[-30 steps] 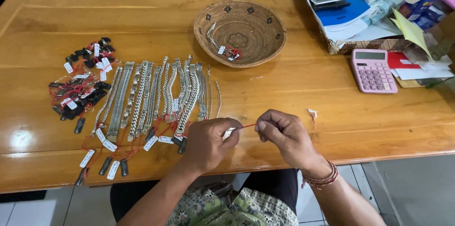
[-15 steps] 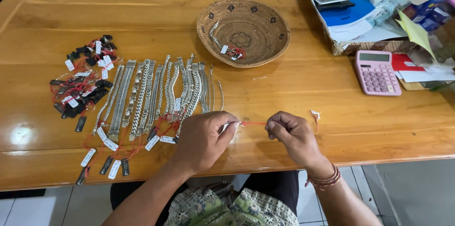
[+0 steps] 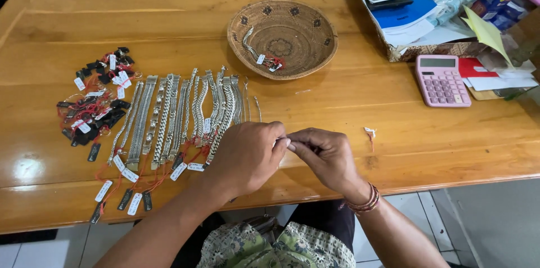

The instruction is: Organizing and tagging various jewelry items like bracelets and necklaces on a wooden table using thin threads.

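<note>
My left hand (image 3: 247, 155) and my right hand (image 3: 326, 158) meet fingertip to fingertip just above the front edge of the wooden table (image 3: 140, 26). Both pinch one small piece, a thin red thread with a tag, almost wholly hidden by the fingers. Directly left of my left hand lies a row of several silver chain bracelets (image 3: 180, 113) with white and black tags on red threads. My right wrist wears a beaded band.
A woven basket (image 3: 304, 26) at the table's middle back holds one tagged bracelet (image 3: 261, 54). A pile of dark tagged pieces (image 3: 93, 107) lies far left. A loose tag (image 3: 369, 132) rests right of my hands. A pink calculator (image 3: 441, 79) and a box of papers (image 3: 405, 15) stand back right.
My hands were apart with the red thread stretched between them. They have closed together, and the thread is now hidden between the fingertips.
</note>
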